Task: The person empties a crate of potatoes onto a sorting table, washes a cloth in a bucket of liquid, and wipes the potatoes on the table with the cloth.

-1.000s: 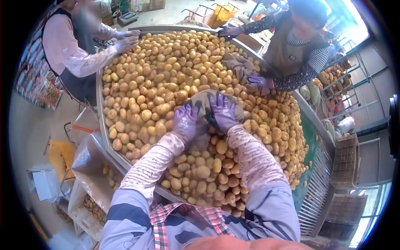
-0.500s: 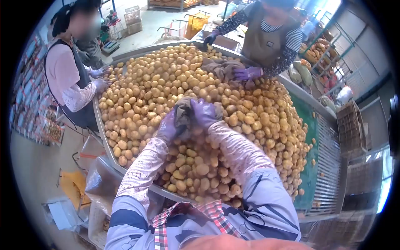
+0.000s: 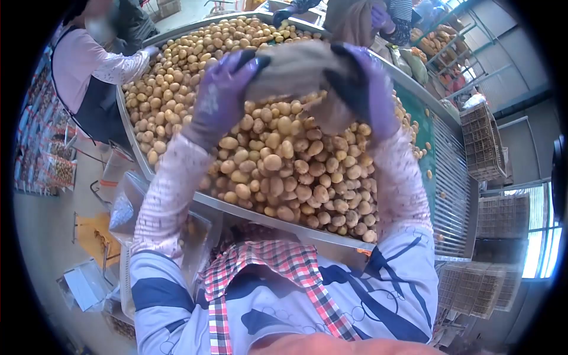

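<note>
A grey-brown cloth [image 3: 296,68] is stretched between my two purple-gloved hands, raised over the pile of potatoes [image 3: 284,160]. My left hand [image 3: 228,89] grips the cloth's left end, with dark fingertips curled onto it. On the other side my right hand [image 3: 367,86] holds the right end, where a loose flap hangs down toward the potatoes. The potatoes are small, round and yellow-brown, heaped in a large metal-edged sorting table [image 3: 278,222]. Part of the heap behind the cloth and hands is hidden.
Slatted rollers [image 3: 452,183] and a green belt [image 3: 425,130] run along the right. A co-worker [image 3: 89,65] stands at the left edge; another person across the table handles a brown cloth [image 3: 352,23]. Crates [image 3: 482,142] are stacked at right, plastic bags [image 3: 127,207] at lower left.
The bunched cloth has been lifted and spread as my hands moved up and apart. The view has shifted. The co-worker across has raised their brown cloth off the potatoes.
</note>
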`<action>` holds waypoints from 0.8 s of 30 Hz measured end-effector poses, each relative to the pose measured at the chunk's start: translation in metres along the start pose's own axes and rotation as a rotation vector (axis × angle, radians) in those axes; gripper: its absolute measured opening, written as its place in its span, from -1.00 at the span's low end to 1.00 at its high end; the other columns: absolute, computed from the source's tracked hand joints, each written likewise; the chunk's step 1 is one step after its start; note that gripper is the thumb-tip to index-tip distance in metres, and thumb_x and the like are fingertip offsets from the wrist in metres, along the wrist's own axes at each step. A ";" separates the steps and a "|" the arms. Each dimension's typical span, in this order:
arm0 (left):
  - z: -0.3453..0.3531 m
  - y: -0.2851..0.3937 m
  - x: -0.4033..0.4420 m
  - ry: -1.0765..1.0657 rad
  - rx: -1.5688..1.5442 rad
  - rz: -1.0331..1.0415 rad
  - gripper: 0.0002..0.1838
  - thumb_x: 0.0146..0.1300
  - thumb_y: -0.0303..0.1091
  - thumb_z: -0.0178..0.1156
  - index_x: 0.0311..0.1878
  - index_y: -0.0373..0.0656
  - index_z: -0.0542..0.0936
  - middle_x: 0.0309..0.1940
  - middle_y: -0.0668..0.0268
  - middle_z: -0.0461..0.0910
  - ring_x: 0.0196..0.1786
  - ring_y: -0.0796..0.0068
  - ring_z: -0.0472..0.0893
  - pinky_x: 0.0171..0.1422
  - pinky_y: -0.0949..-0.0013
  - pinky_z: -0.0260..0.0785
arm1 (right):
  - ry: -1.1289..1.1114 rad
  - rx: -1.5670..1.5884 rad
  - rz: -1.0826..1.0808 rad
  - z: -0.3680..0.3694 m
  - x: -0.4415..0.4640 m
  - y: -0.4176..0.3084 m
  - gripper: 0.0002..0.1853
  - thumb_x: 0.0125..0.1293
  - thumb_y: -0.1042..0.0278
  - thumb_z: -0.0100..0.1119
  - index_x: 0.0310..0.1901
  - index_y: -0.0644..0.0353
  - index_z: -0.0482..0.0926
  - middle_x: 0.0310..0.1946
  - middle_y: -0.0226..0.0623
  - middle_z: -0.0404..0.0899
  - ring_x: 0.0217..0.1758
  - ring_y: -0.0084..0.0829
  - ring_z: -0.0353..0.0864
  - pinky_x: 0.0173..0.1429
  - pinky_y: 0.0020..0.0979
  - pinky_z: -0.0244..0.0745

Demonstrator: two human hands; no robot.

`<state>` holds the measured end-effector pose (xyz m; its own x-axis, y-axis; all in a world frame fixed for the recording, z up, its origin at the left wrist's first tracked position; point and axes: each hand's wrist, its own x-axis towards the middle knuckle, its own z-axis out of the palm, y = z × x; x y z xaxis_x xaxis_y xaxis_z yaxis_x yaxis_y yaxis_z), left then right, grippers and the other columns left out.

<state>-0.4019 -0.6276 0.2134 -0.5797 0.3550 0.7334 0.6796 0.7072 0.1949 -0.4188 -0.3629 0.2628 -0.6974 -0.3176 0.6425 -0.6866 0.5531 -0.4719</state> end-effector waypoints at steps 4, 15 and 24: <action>0.066 0.024 -0.114 -0.614 0.234 -0.177 -0.14 0.00 -0.23 0.20 0.38 -0.22 0.08 0.28 -0.16 0.14 0.29 -0.17 0.21 0.37 -0.12 0.00 | -0.351 -0.733 0.172 0.050 -0.096 0.016 -0.06 -0.04 -0.32 0.24 0.29 0.12 0.19 0.19 0.13 0.20 0.26 0.19 0.15 0.27 0.16 0.07; 0.158 0.008 -0.141 -0.960 0.180 -0.600 0.21 -0.12 0.51 0.06 0.44 -0.21 -0.01 0.49 0.05 -0.22 0.51 0.00 -0.21 0.47 -0.14 -0.36 | -0.443 -0.688 0.179 0.201 -0.131 0.118 -0.46 0.31 0.01 -0.15 0.30 -0.07 0.23 0.34 0.00 0.09 0.45 0.06 -0.02 0.39 0.26 -0.30; 0.216 -0.111 -0.143 -0.647 0.160 -0.824 -0.29 0.16 -0.15 0.03 0.41 -0.05 0.14 0.39 0.14 0.16 0.46 0.13 0.07 0.51 0.08 -0.21 | -0.353 -0.270 0.235 0.252 -0.045 0.160 -0.19 0.15 -0.28 -0.01 0.36 0.02 0.17 0.36 0.16 0.01 0.45 0.17 -0.09 0.41 0.22 -0.32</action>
<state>-0.4919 -0.6249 -0.0541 -0.9956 -0.0460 -0.0819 -0.0720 0.9334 0.3516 -0.5488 -0.4544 0.0060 -0.8856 -0.3763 0.2723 -0.4579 0.8054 -0.3763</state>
